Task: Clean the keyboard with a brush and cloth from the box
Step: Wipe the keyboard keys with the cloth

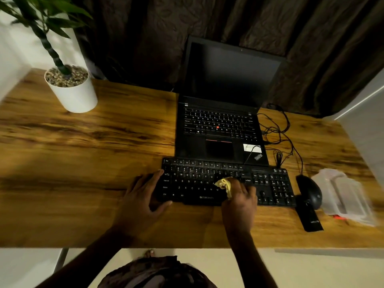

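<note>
2 hands [143, 196] [239, 202], 1 kbd [193, 183], 1 cloth [225, 183] — 1 laptop [220, 125]

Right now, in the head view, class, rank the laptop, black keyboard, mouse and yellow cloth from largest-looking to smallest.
1. laptop
2. black keyboard
3. mouse
4. yellow cloth; it is bunched and partly hidden in the right hand, so its full size is unsure.

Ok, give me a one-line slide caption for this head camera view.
Right hand presses a yellow cloth onto the black keyboard while the left hand grips its left end.
</note>
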Action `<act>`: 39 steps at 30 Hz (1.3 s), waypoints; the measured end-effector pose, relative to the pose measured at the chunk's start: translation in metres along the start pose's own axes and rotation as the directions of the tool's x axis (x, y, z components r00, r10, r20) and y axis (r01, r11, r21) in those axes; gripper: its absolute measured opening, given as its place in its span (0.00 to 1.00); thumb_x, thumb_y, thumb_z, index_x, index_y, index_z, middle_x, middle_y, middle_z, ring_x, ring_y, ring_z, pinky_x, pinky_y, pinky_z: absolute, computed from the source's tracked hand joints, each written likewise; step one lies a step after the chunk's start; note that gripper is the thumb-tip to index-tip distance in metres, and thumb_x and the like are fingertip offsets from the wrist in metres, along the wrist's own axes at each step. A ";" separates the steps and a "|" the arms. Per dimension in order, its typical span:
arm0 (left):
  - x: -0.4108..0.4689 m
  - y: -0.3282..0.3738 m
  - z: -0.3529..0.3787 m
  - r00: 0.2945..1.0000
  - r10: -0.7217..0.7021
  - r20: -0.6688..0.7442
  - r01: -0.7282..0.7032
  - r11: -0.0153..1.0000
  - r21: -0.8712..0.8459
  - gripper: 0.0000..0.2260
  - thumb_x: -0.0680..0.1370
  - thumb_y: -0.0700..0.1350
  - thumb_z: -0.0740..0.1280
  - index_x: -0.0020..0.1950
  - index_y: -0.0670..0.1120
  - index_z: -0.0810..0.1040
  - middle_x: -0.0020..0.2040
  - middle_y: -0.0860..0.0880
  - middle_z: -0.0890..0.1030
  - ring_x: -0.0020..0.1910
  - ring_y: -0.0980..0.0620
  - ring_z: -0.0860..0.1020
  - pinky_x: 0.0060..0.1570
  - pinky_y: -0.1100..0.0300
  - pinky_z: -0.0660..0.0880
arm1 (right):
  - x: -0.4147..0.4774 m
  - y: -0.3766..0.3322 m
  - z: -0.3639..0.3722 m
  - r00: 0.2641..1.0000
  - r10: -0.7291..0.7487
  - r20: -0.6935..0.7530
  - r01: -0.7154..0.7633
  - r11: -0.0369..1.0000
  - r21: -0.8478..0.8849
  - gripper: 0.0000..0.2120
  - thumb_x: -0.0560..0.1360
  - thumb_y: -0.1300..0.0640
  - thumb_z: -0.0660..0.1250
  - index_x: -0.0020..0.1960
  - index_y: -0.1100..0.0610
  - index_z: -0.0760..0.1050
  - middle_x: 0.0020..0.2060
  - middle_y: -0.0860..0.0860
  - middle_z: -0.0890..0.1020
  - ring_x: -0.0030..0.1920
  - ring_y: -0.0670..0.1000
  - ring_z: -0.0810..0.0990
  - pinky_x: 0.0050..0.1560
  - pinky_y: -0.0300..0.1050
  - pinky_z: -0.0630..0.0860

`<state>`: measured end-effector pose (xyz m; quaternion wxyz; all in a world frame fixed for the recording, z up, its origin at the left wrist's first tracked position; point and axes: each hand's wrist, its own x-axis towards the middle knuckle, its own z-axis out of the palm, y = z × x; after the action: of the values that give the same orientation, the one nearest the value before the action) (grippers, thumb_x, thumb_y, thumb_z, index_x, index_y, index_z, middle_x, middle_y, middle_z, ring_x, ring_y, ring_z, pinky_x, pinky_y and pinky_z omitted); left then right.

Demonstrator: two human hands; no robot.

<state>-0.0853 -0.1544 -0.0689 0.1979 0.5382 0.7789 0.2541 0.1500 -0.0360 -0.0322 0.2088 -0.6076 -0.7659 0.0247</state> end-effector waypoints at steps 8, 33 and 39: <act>0.001 0.003 -0.003 1.000 -0.012 -0.002 0.012 1.000 0.001 0.40 0.70 0.75 0.58 0.79 0.64 0.49 0.77 0.53 0.63 0.76 0.46 0.59 0.68 0.37 0.67 | -0.008 -0.041 0.016 0.982 -0.181 0.052 0.175 0.979 0.108 0.24 0.63 0.70 0.76 0.57 0.56 0.81 0.44 0.54 0.85 0.45 0.56 0.79 0.41 0.44 0.71; 0.002 0.001 -0.001 0.999 -0.041 0.016 0.040 0.999 0.014 0.43 0.69 0.80 0.50 0.79 0.63 0.47 0.79 0.54 0.60 0.78 0.46 0.54 0.70 0.37 0.64 | -0.020 -0.101 0.026 0.940 -0.320 0.122 0.310 0.946 0.096 0.24 0.59 0.61 0.77 0.55 0.53 0.79 0.46 0.50 0.84 0.49 0.54 0.79 0.44 0.48 0.77; 0.002 0.001 0.001 1.000 -0.026 0.009 0.026 0.999 0.032 0.42 0.70 0.78 0.53 0.79 0.63 0.46 0.78 0.53 0.61 0.77 0.45 0.56 0.70 0.37 0.64 | -0.017 -0.082 0.028 0.942 -0.334 0.020 0.332 0.941 0.063 0.17 0.68 0.57 0.58 0.53 0.53 0.80 0.44 0.49 0.83 0.49 0.51 0.73 0.43 0.48 0.75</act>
<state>-0.0851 -0.1522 -0.0693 0.1962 0.5322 0.7889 0.2366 0.0679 -0.0679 -0.0385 0.2161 -0.4623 -0.8597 0.0207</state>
